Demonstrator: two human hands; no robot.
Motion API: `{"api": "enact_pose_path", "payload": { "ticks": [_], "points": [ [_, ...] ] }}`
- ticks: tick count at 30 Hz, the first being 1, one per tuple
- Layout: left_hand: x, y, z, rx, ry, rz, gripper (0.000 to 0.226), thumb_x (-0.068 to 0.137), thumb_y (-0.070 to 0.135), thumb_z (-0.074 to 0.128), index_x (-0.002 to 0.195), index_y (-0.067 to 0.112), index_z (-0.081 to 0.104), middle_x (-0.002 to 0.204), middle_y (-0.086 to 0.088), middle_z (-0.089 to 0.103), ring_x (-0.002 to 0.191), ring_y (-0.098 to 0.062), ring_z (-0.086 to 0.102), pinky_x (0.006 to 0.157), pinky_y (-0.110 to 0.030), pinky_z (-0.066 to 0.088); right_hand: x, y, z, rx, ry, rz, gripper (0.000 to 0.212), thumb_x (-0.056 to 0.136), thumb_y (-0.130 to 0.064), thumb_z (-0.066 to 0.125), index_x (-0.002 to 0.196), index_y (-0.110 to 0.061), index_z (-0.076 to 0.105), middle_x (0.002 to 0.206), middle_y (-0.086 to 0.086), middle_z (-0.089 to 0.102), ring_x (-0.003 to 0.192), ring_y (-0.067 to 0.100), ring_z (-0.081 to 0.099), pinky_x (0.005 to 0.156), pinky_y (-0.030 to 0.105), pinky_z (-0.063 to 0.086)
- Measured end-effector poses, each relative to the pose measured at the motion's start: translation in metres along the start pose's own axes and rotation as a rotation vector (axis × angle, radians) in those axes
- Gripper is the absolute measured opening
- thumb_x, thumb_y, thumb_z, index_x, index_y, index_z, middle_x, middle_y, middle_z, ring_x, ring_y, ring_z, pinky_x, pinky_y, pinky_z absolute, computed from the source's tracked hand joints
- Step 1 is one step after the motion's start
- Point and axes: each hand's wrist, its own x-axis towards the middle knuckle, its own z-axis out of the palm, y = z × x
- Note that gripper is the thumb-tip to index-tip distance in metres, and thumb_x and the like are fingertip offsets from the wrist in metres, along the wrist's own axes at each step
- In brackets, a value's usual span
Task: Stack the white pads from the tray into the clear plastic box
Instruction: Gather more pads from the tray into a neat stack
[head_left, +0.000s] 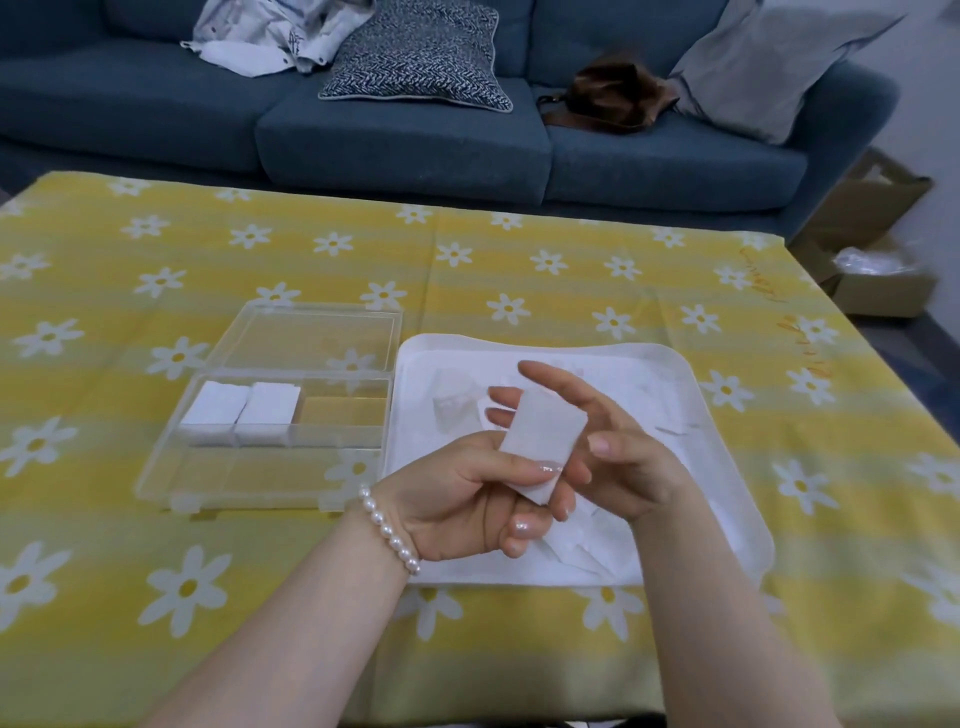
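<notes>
Small stack of white pads (540, 441) held up over the tray (727, 452), pinched near its lower end by the left hand (467, 499), thumb on top and fingers (524, 527) curled underneath; pads look light, soft and squashy, likely to fan or slip, so best gripped across the flat faces with edges squared. Right hand (608, 441) grips nothing, fingers loosely straight beside the stack's upper edge, contact unclear. Clear plastic box (260, 467) sits left on the bench (571, 649), two pad stacks (241, 408) already inside, loose pads (582, 545) left in tray.
</notes>
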Motion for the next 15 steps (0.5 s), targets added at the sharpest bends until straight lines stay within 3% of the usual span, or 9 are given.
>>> {"api": "enact_pose_path", "payload": {
  "ticks": [2, 4, 11, 15],
  "points": [
    [0.001, -0.002, 0.002, -0.006, -0.043, 0.021, 0.015, 0.08, 0.011, 0.069, 0.094, 0.005, 0.069, 0.074, -0.009, 0.063, 0.046, -0.01, 0.052, 0.042, -0.02, 0.047, 0.008, 0.01, 0.0, 0.06, -0.088, -0.005, 0.08, 0.066, -0.026, 0.08, 0.136, -0.012, 0.044, 0.132, 0.017, 0.055, 0.126, 0.035, 0.047, 0.105, 0.05, 0.035],
    [0.002, -0.002, 0.002, -0.03, -0.061, 0.021, 0.027, 0.072, 0.017, 0.078, 0.095, 0.005, 0.068, 0.075, -0.009, 0.062, 0.047, -0.011, 0.053, 0.043, -0.021, 0.047, 0.015, 0.017, 0.001, 0.127, -0.134, -0.019, 0.072, 0.071, -0.025, 0.076, 0.136, -0.013, 0.046, 0.127, 0.014, 0.058, 0.125, 0.033, 0.049, 0.104, 0.046, 0.039],
    [0.004, -0.002, -0.001, -0.06, 0.019, 0.028, 0.046, 0.065, 0.023, 0.083, 0.103, 0.003, 0.066, 0.078, -0.011, 0.062, 0.056, -0.016, 0.059, 0.049, -0.026, 0.053, 0.025, 0.026, -0.002, 0.27, -0.038, -0.106, 0.035, 0.083, -0.026, 0.066, 0.117, -0.019, 0.064, 0.118, 0.004, 0.066, 0.12, 0.025, 0.055, 0.102, 0.039, 0.043],
    [0.004, -0.001, 0.001, -0.129, 0.078, 0.005, 0.039, 0.077, 0.026, 0.07, 0.108, 0.003, 0.063, 0.085, -0.013, 0.065, 0.069, -0.021, 0.066, 0.061, -0.034, 0.056, 0.023, 0.03, -0.001, 0.298, -0.002, -0.09, 0.034, 0.077, -0.028, 0.071, 0.11, -0.021, 0.068, 0.113, 0.004, 0.068, 0.117, 0.025, 0.058, 0.098, 0.039, 0.047]
  ]
}}
